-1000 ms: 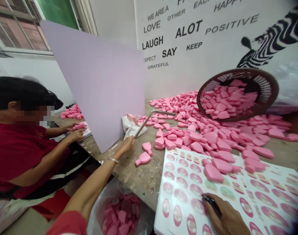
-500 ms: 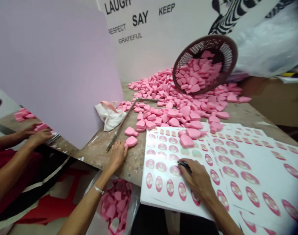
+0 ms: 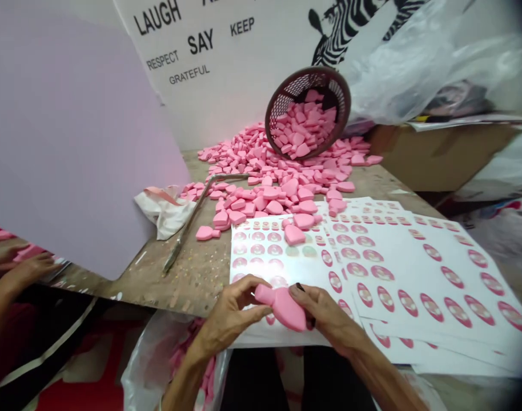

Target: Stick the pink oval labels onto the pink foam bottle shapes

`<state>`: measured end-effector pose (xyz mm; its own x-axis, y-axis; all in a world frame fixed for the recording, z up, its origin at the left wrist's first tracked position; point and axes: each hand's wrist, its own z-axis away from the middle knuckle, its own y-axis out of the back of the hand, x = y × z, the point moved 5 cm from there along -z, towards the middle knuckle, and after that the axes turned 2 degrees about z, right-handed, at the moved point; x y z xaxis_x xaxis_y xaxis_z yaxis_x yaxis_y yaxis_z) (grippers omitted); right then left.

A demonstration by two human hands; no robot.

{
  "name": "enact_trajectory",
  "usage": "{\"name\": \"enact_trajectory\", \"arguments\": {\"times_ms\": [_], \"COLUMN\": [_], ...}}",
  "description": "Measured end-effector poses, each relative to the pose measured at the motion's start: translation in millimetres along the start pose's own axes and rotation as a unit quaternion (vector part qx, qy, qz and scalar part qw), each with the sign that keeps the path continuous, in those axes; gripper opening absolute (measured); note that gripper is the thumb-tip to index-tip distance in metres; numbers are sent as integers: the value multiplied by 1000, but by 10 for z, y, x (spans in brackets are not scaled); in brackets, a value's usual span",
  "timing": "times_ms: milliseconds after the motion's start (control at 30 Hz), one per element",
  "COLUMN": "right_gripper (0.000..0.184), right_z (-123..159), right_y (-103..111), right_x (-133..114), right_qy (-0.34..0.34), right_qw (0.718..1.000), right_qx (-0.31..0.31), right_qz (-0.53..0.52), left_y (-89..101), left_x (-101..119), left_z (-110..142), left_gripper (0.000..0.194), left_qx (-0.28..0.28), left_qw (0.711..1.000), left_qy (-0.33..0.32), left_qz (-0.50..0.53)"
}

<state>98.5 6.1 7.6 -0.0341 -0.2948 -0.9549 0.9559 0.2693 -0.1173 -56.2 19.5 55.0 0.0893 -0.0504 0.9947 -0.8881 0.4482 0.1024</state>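
A pink bottle-shaped piece (image 3: 289,308) is held between both hands above the front edge of the sticker sheet (image 3: 293,271). My left hand (image 3: 227,319) pinches its narrow neck between thumb and fingers. On the wider body, my right hand (image 3: 332,317) grips the right end. A small dark object shows at the right fingertips, mostly hidden, and I cannot make out its kind. Two similar pink pieces lie on the sheet's upper part, near two bare greenish spots among the printed oval stickers.
A brown basket (image 3: 345,108) lies tipped on a heap of pink pieces (image 3: 244,154). A bent metal rod (image 3: 188,225) and a white cloth (image 3: 164,220) lie left. A lilac panel (image 3: 85,142) separates another person's hands (image 3: 27,274). Below hangs a plastic bag (image 3: 143,365); more sticker sheets (image 3: 398,262) spread right.
My left hand has brought a pink piece from the table to above the sheet's front edge. My right hand has come off the stickers to grip it too. The view has turned right.
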Motion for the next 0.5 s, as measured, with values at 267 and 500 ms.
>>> {"name": "enact_trajectory", "arguments": {"times_ms": [267,500], "right_gripper": [36,33], "right_z": [87,-153], "right_y": [207,487], "right_x": [26,182], "right_qy": [113,192], "right_qw": [931,680], "right_qx": [206,249], "right_qz": [279,662], "left_y": [-222,-66], "left_x": [-402,-765], "left_z": [-46,108], "left_gripper": [41,43], "left_qx": [214,272], "left_qw": [966,937], "left_qy": [80,176], "left_qz": [121,134]}}
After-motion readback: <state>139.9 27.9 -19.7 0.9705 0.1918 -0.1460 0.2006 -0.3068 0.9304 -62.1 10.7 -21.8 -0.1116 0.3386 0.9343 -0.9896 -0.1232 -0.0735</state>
